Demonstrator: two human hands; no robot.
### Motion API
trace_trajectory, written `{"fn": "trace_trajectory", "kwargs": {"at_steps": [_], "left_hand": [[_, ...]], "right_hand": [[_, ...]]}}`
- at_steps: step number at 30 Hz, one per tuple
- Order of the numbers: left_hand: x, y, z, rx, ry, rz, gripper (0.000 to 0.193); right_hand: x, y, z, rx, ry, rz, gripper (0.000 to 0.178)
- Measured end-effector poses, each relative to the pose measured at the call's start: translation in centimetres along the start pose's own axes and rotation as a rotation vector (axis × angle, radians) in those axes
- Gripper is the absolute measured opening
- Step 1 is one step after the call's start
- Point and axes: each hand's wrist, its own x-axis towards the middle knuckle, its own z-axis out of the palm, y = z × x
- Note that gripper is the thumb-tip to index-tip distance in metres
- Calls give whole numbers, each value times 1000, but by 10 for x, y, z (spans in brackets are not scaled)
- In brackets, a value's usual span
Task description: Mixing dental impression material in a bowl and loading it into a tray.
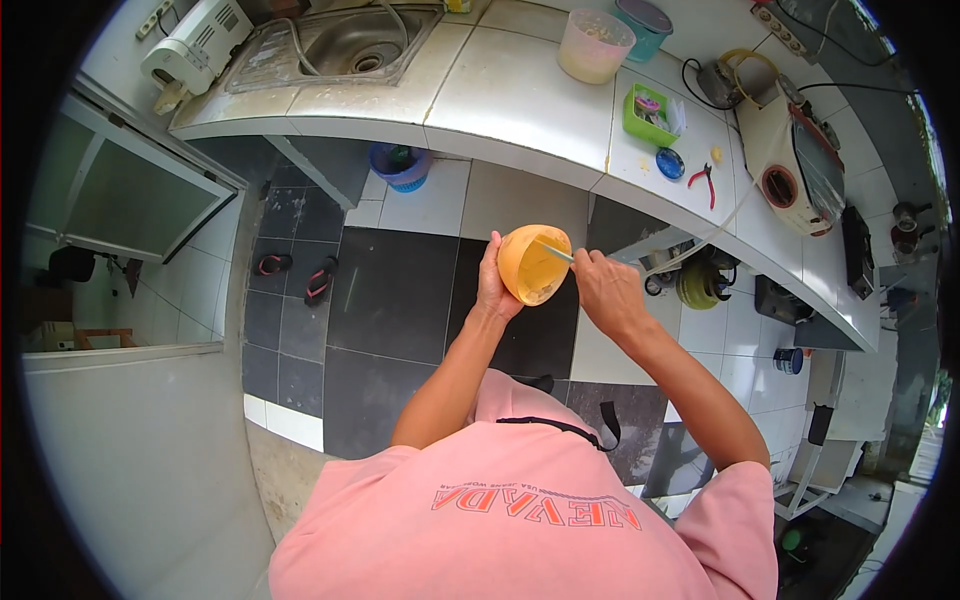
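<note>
A yellow-orange bowl (513, 265) is held up in front of my body, tilted so its inside shows. My left hand (492, 282) is wrapped round its left side. Pale yellow material coats the inner wall; what it is I cannot tell. My right hand (608, 292) is closed on a slim grey-blue utensil (553, 251) that reaches into the bowl from the right. The far end of this utensil is hard to make out, so its exact kind is unclear.
A tiled counter (510, 85) curves ahead, with a metal sink (365, 45), a translucent tub (596, 48), a green box (648, 118), red pliers (704, 185) and a white appliance (790, 165). Below are a blue basket (402, 172), sandals (320, 280) and a green gas cylinder (702, 287).
</note>
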Motion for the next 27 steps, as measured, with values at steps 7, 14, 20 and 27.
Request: {"fn": "trace_trajectory", "kwargs": {"at_steps": [7, 14, 20, 27], "left_hand": [[16, 2, 19, 64, -26, 112, 42], [14, 7, 14, 147, -27, 117, 43], [2, -1, 18, 61, -79, -45, 44], [-11, 19, 30, 267, -127, -250, 61]], "right_hand": [[-27, 12, 47, 470, -168, 249, 29], [-6, -11, -20, 1663, -590, 676, 24], [-14, -5, -26, 251, 84, 139, 18], [-11, 5, -51, -51, -75, -84, 18]]}}
